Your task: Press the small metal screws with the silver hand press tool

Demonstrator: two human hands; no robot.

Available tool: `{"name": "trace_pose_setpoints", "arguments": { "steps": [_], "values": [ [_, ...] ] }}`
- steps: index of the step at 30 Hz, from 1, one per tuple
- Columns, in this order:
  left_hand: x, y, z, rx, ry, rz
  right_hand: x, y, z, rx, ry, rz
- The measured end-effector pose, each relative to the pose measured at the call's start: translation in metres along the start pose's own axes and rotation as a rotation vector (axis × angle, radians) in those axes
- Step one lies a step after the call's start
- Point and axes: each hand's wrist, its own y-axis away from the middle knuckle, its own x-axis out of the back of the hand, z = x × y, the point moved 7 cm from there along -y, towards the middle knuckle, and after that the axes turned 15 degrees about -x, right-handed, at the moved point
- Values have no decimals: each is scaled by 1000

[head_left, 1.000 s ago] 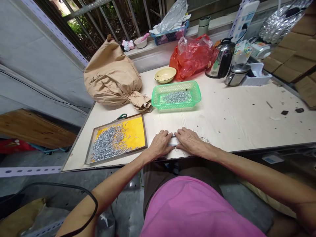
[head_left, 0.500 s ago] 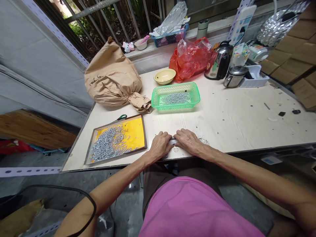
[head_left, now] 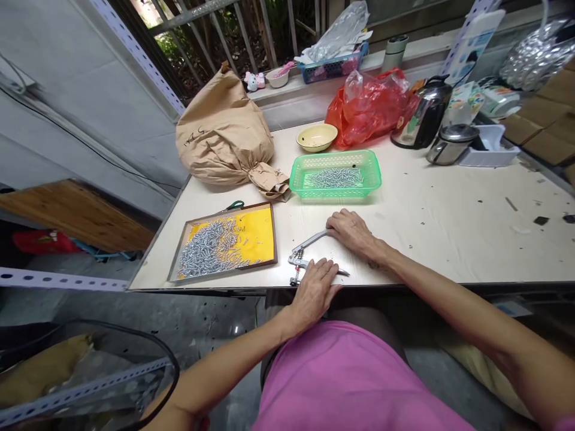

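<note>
A metal plier-like hand tool (head_left: 303, 252) lies at the table's front edge with its two handles spread apart. My left hand (head_left: 315, 288) rests over the lower handle near the edge, fingers laid flat on it. My right hand (head_left: 353, 230) covers the far end of the upper handle, fingers curled down on it. A yellow-lined tray (head_left: 224, 244) with several small silver screws lies to the left. Beyond the hands stands a green plastic basket (head_left: 336, 174) holding more screws.
A tied brown paper sack (head_left: 224, 137), green-handled scissors (head_left: 235, 206), a yellow bowl (head_left: 317, 137), a red plastic bag (head_left: 368, 108), a kettle (head_left: 422, 114) and a steel pot (head_left: 449, 143) stand along the back. Small debris dots the table at right.
My hands were together over the tool; they have moved apart, the left back toward the table edge, the right forward, and the tool's handles now stand spread. The view shifted.
</note>
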Motion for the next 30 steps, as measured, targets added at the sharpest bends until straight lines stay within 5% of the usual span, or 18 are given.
{"name": "trace_pose_setpoints", "arguments": {
  "steps": [4,9,14,16,18,20,22,26,30],
  "values": [
    [-1,-1,-3,-4,16,25,4,-1,-34,129,65,5],
    [-1,17,20,-99,69,44,-3,42,-117,690,57,-135],
    [43,59,42,-280,-34,193,-22,56,-139,843,59,-118],
    [75,76,19,-145,-152,270,-29,55,-139,835,35,-104],
    [110,96,-22,131,-288,356,-29,54,-139,804,-28,-93],
    [142,115,-66,388,-401,430,-17,49,-137,735,-139,-44],
    [156,124,-103,502,-453,391,8,36,-127,623,-264,53],
    [148,121,-158,573,-463,194,68,-6,-83,328,-348,319],
    [126,107,-179,576,-454,67,103,-37,-32,90,-159,500]
  ]
}}
